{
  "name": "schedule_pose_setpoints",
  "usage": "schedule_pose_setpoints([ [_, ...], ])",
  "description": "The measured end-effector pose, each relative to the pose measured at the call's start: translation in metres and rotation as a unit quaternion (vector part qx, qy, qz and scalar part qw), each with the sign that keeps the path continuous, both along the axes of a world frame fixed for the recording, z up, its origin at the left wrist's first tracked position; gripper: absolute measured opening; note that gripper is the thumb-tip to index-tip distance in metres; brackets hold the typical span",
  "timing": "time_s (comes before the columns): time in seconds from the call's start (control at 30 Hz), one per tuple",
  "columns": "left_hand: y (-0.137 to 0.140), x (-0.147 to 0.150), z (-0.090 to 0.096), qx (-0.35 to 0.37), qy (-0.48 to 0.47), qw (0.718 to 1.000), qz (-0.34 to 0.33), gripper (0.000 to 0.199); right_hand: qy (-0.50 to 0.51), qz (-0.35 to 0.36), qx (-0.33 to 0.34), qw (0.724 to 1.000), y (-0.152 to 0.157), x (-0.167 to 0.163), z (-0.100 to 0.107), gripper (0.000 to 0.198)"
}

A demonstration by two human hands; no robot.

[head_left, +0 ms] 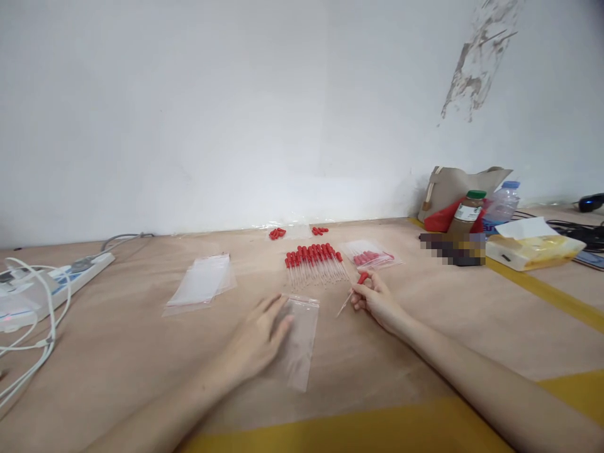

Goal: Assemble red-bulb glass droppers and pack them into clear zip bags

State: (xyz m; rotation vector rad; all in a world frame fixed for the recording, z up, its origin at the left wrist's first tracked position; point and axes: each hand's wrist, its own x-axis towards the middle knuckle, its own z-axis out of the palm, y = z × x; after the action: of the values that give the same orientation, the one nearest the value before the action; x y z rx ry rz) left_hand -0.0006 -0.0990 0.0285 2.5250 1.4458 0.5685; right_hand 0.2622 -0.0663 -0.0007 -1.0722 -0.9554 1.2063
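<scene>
My right hand (375, 300) grips a glass dropper (362, 279) by its red rubber bulb, the thin clear tube slanting down to the left. Fingers apart, my left hand (259, 336) rests at the left edge of a clear zip bag (302, 352) that lies flat on the brown-covered table. I cannot make out anything inside this bag. Just beyond both hands, a row of red-bulbed droppers (314, 261) lies side by side, bulbs pointing away from me. Beside the row, to the right, is a clear bag with several droppers (372, 257) in it.
A stack of flat clear bags (202, 280) lies left. Loose red bulbs (277, 233) sit near the wall. A white power strip (56, 289) with cables is far left. At right stand a green-capped bottle (467, 214), a clear bottle (504, 200) and a tissue pack (533, 248).
</scene>
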Motion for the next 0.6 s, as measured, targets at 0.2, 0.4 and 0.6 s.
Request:
schedule_pose_setpoints([
  [0.2, -0.009, 0.012, 0.002, -0.046, 0.106, 0.97, -0.214, 0.052, 0.027, -0.004, -0.017, 0.999, 0.002, 0.006, 0.002, 0.039],
  [0.4, 0.001, 0.008, 0.009, -0.041, 0.037, 0.974, -0.219, 0.046, 0.023, -0.038, -0.037, 0.998, 0.002, 0.013, 0.005, 0.039],
  [0.6, -0.004, 0.016, -0.003, -0.026, 0.101, 0.968, -0.23, 0.047, -0.002, -0.039, -0.019, 0.999, -0.001, 0.01, 0.005, 0.044],
])
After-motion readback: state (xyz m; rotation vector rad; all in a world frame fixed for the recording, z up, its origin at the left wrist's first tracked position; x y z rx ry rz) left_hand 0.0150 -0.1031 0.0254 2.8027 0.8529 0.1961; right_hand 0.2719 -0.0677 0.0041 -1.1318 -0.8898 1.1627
